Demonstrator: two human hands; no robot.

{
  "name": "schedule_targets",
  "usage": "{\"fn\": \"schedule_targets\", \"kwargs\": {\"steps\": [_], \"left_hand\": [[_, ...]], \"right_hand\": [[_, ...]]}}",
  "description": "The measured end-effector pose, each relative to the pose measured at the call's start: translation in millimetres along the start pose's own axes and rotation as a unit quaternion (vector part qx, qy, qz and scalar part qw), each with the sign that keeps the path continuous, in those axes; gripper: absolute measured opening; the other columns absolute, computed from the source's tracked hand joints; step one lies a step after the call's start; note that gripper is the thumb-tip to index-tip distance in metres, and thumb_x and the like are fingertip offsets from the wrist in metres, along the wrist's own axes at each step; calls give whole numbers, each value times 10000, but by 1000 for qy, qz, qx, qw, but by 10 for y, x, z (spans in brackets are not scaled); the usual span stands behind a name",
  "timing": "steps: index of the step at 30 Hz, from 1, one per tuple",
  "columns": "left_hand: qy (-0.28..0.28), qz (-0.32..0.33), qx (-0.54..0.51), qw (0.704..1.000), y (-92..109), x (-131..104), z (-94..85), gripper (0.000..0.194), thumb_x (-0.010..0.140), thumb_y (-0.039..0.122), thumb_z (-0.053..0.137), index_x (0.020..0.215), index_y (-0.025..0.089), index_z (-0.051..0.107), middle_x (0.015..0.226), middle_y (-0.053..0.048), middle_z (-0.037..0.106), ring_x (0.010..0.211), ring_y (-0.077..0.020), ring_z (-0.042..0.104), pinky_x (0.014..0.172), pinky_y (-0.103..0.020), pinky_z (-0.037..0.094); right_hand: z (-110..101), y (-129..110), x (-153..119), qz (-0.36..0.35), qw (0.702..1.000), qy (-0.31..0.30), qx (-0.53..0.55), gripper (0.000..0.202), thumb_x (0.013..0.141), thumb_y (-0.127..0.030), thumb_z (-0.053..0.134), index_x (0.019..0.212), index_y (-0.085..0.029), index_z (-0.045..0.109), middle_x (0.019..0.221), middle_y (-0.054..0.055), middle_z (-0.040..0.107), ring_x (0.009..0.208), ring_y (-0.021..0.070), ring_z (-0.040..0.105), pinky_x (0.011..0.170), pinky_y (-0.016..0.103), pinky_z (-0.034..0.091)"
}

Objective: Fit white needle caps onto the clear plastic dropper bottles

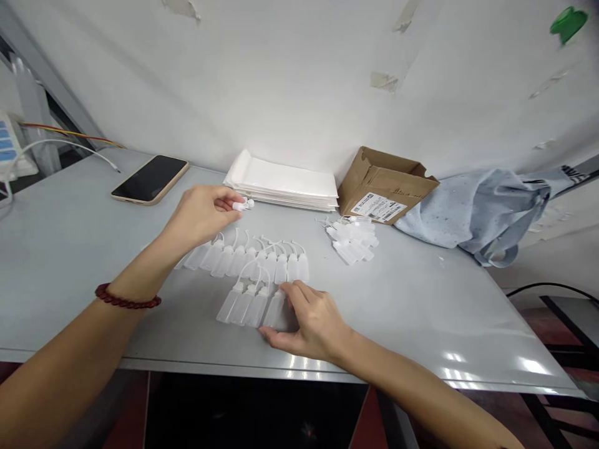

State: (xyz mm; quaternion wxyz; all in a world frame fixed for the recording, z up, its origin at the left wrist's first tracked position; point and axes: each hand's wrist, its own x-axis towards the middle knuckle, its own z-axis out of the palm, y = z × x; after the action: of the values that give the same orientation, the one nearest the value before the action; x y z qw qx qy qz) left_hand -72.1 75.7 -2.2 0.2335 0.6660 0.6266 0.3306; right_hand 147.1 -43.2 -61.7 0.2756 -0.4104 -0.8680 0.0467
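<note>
My left hand (206, 215) is closed in a pinch on a small white plastic piece (240, 206), just in front of the white envelopes; it looks like a cap, and similar white bits show beside it. My right hand (313, 321) grips a small translucent squeeze bottle (275, 308) between thumb and fingers, near the table's front edge. Left of that bottle lie three like it (243, 304), side by side. Behind them runs a longer row of several such bottles (236, 260) with thin strap-like tails on their necks; my left wrist partly hides its left end.
A loose pile of translucent bottles (353, 240) lies in front of an open cardboard box (388, 187). White padded envelopes (285, 181) are stacked against the wall. A phone (150, 179) and a white cable (70, 142) are at left. Light blue cloth (472, 209) lies at right on the grey table (421, 312).
</note>
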Motion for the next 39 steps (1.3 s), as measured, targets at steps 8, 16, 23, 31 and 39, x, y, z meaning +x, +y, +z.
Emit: {"fn": "schedule_targets", "kwargs": {"steps": [8,16,23,31,39], "left_hand": [[-169,-26,-166,971,215,-209,137,263,626,372,758,853,246,721,824,-20,717,813,-209,677,722,-292,547],[-305,-16,-284,909,375,-408,258,207,669,344,754,861,271,734,876,-23,718,875,-201,666,793,-315,556],[-334,-24,-339,879,387,-479,333,218,660,338,775,860,261,737,820,-18,665,798,-181,634,743,-321,553],[-305,13,-277,911,436,-524,359,214,724,356,730,855,188,709,758,-9,643,742,-153,603,684,-268,525],[-309,38,-238,920,411,-512,341,232,769,378,695,904,189,697,809,-10,678,772,-142,612,673,-229,495]], "right_hand": [[-192,139,54,81,976,80,186,588,761,-326,661,1250,-229,350,723,-28,580,576,112,567,524,236,523],[-233,149,62,119,943,83,299,394,867,-174,528,1225,-239,379,905,40,610,826,151,653,623,268,567],[-216,167,61,122,955,88,254,390,848,-178,591,1196,-246,430,1006,57,670,805,151,677,682,295,582],[-176,182,38,119,970,102,187,367,823,-247,652,1152,-222,490,977,57,705,781,164,705,649,275,588],[-188,187,55,148,958,105,221,347,828,-227,637,1154,-214,518,989,70,724,801,172,704,657,287,592]]}}
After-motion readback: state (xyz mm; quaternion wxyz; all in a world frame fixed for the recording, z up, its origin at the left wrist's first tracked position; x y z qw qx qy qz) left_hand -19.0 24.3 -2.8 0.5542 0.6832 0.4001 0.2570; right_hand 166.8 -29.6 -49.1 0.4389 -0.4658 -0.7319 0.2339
